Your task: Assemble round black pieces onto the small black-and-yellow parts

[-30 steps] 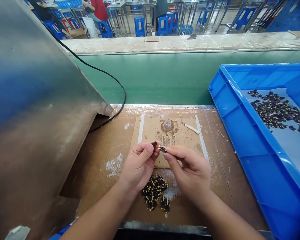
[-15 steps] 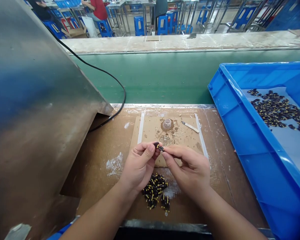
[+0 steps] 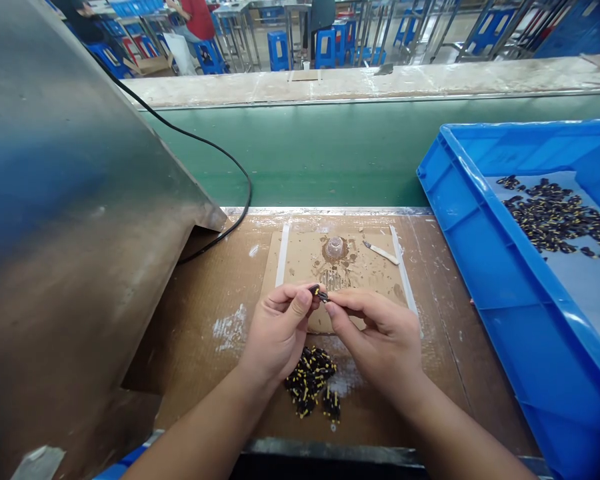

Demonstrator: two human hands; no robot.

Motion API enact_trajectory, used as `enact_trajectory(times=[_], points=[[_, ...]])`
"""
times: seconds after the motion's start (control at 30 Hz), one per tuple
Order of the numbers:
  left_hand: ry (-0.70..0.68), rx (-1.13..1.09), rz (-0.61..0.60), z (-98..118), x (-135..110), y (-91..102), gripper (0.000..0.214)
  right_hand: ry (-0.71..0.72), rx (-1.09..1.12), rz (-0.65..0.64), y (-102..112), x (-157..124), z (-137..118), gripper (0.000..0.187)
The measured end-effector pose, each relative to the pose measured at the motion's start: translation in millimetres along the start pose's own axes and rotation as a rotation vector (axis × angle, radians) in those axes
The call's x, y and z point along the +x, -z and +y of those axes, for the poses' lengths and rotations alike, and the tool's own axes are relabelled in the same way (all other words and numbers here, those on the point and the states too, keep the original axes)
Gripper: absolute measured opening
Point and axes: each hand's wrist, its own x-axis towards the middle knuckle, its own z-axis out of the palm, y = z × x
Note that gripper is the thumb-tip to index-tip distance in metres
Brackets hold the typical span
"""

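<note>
My left hand (image 3: 279, 330) and my right hand (image 3: 384, 341) meet above the cardboard pad (image 3: 340, 270). Both pinch one small black part with yellow pins (image 3: 319, 293) between thumb and fingertips. Just below my hands lies a heap of the same black and yellow parts (image 3: 311, 383) on the brown worktop. A small clear cup (image 3: 335, 247) stands on the pad beyond my fingers, with a thin pale stick (image 3: 381, 253) to its right.
A blue crate (image 3: 485, 280) on the right holds many more black parts (image 3: 555, 215) on a pale sheet. A slanted metal housing (image 3: 70, 220) fills the left, with a black cable (image 3: 220, 157) trailing from it. A green belt wall (image 3: 330, 150) runs behind; stools and people sit beyond.
My hands have drawn together, so the small part that the right fingertips held apart is now pinched by both hands. The view has dipped slightly.
</note>
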Motion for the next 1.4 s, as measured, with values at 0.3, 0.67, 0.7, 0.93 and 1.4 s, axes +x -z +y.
enact_trajectory(times=[0.3,0.67,0.7,0.93,1.4], points=[[-0.239,0.303,0.047,-5.4,-3.8,9.1,0.014,0.123,0.001,0.011,1.1,-0.4,1.3,0.022],[-0.376,0.533,0.014,-0.2,-8.9,8.6,0.006,0.157,-0.041,0.010,2.1,-3.6,1.6,0.024],[-0.382,0.547,0.017,0.3,-9.2,8.2,0.007,0.154,-0.042,0.016,2.4,-3.8,1.0,0.024],[-0.406,0.582,0.059,-0.7,-11.8,2.3,0.005,0.179,-0.073,0.036,2.1,-4.6,-1.2,0.023],[-0.457,0.670,-0.030,-5.8,-5.2,8.0,0.021,0.304,-0.159,0.110,3.0,-0.3,6.5,0.031]])
